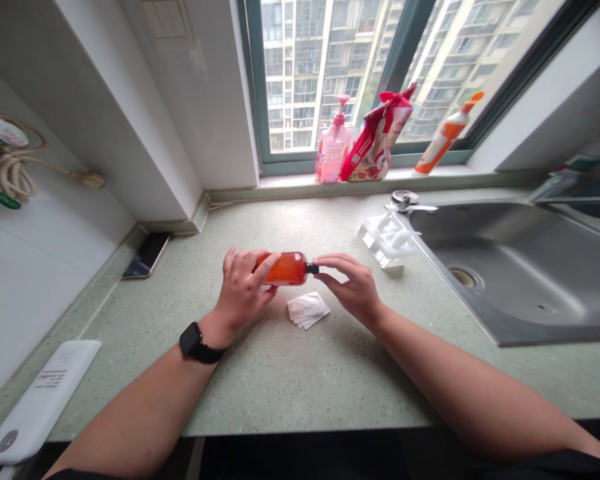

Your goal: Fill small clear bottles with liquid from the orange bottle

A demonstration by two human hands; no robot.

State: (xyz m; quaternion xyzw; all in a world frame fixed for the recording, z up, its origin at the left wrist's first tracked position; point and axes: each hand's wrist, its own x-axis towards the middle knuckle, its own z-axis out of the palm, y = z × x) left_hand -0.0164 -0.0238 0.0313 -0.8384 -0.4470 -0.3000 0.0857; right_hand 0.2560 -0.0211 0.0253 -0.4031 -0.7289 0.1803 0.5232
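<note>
An amber bottle [291, 268] lies on its side in the air above the counter, its black neck pointing right. My left hand [245, 283] is wrapped round the bottle's base end. At the other end, the thumb and fingers of my right hand [351, 287] pinch the black cap [312, 268]. Below the bottle, a small stack of folded white tissue [307, 309] rests on the counter.
A clear dispenser set [389, 241] stands beside the steel sink [480, 333] on the right. On the sill are a pink pump bottle [333, 150], a red bag [377, 143] and an orange bottle [443, 143]. A phone [147, 255] and a white device [45, 400] lie left.
</note>
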